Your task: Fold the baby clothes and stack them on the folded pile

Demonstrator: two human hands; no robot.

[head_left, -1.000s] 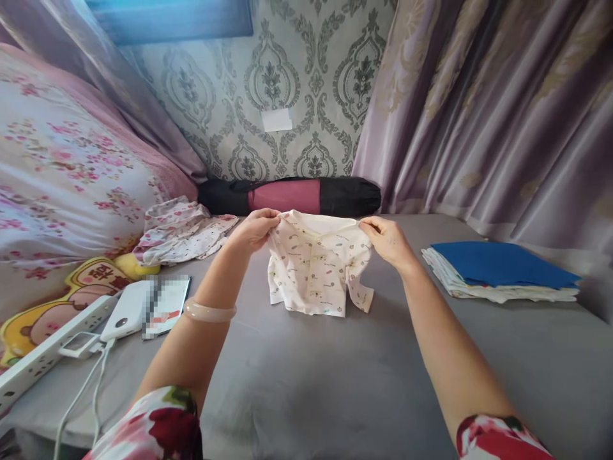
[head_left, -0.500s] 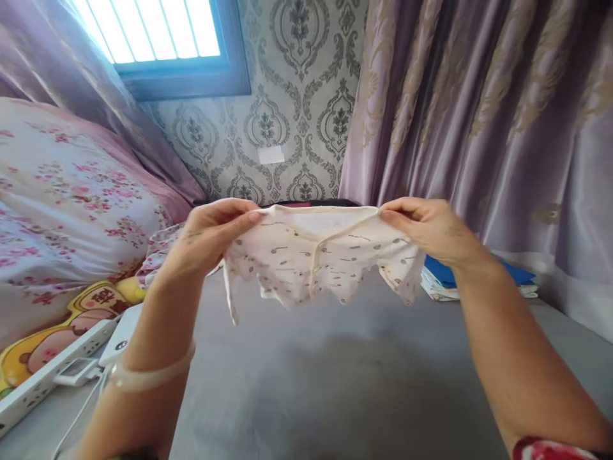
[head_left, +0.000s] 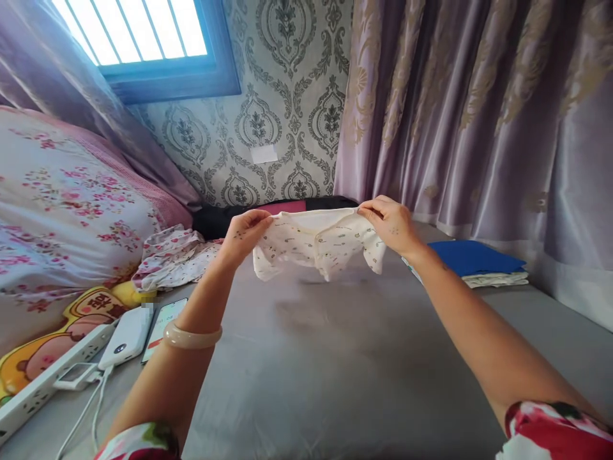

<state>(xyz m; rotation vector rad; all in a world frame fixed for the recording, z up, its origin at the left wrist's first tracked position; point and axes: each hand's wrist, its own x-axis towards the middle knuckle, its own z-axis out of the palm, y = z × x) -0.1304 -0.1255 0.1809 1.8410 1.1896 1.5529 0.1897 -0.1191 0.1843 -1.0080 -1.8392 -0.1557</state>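
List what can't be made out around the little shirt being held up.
Head view only.
Little shirt: print too small and blurred to read.
Dark roll by the wall: lower part hidden behind the shirt and left hand.
Folded stack: near end covered by the right wrist.
Power strip: cut off by the left edge.

The small garment (head_left: pixel 318 241) hid the middle of the dark roll bag (head_left: pixel 287 207) at centre frame, and its printed motifs were too small to tell. Some fingertips of the left hand (head_left: pixel 244 231) and right hand (head_left: pixel 390 223) lay behind its top hem. At lower left, the phone (head_left: pixel 163 317) was blurred at its upper end, and the power strip (head_left: pixel 29 396) ran off the left edge.
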